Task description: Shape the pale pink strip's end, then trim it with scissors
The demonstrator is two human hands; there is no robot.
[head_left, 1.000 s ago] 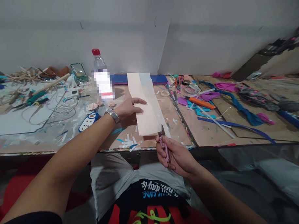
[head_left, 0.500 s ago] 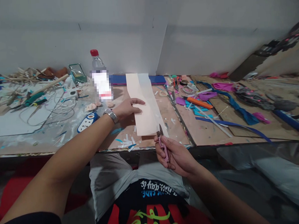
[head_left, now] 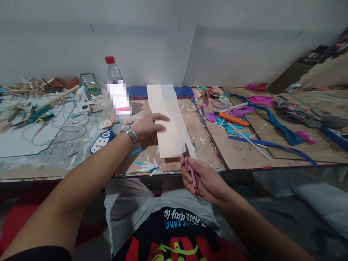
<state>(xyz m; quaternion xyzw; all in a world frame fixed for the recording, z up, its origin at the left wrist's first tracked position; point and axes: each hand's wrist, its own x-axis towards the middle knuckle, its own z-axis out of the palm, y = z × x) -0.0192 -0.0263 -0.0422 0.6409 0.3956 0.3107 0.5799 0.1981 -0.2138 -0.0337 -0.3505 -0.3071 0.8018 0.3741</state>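
A long pale strip of paper (head_left: 169, 136) runs from the blue stack at the wall towards me, its near end slightly off the tabletop. My left hand (head_left: 151, 125) holds it at the left edge, with thumb and index finger apart on top; the other fingers are mostly hidden. My right hand (head_left: 200, 177) grips small scissors with pink handles (head_left: 192, 176) at the table's front edge. Their dark blades (head_left: 186, 150) point away from me at the paper's near right corner and look almost together. A narrow sliver of paper shows right of the blades.
A red-capped bottle (head_left: 110, 66) stands at the back left, near a blue-and-white power strip (head_left: 102, 142). Wire and green-handled pliers (head_left: 38, 113) lie farther left. Right of the paper are an orange cutter (head_left: 233, 119), tape rolls and coloured scraps. Paper bits (head_left: 148, 164) litter the front.
The scissor blades, spread apart before, have come together at the paper's near right edge. My left hand and the paper have hardly moved.
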